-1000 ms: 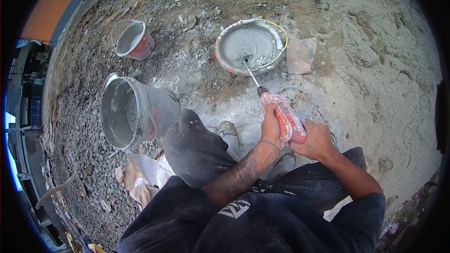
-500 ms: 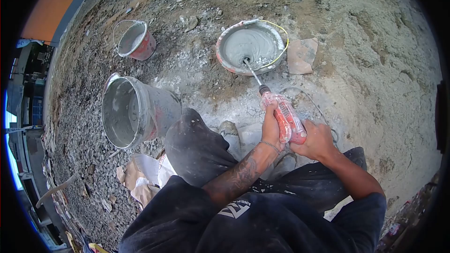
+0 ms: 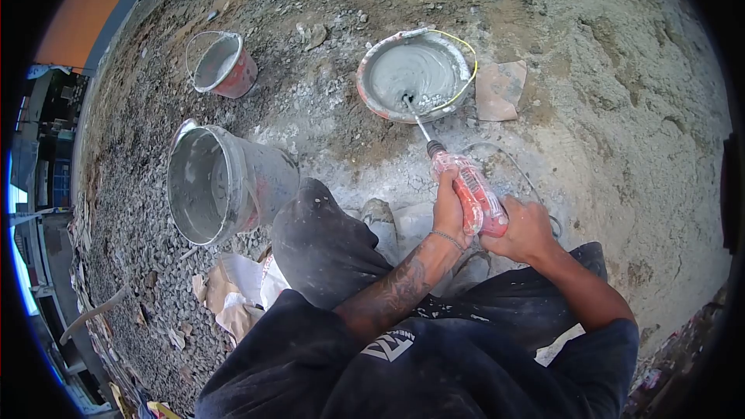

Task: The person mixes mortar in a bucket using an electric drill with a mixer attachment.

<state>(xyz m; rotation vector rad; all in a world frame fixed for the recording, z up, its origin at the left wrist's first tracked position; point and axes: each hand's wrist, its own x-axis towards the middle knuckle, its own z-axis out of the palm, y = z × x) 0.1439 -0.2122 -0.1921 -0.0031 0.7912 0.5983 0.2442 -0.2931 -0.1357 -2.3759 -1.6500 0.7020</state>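
A red power drill [image 3: 475,195], smeared with grey, is held between both hands. My left hand [image 3: 448,208] is closed round its left side, thumb on top. Round the rear end of the drill, my right hand [image 3: 521,229] is closed too; some of its fingers are hidden. From the chuck a metal mixing rod [image 3: 420,125] runs forward into wet grey cement [image 3: 415,71], which shows swirl lines and a dark hole around the rod. The cement fills a bucket [image 3: 365,93] with a yellow handle; white lumps lie near its front rim.
At left a large cement-coated bucket [image 3: 268,182] leans beside my knee. A small red bucket [image 3: 240,77] stands farther off. A brown paper scrap [image 3: 500,91] lies right of the mixing bucket. The drill's cable [image 3: 518,167] curves over the ground. Torn bags [image 3: 240,283] lie on gravel.
The swirl pattern in the cement has shifted, and the rod and drill front have moved very slightly left. Both hands keep their hold on the drill.
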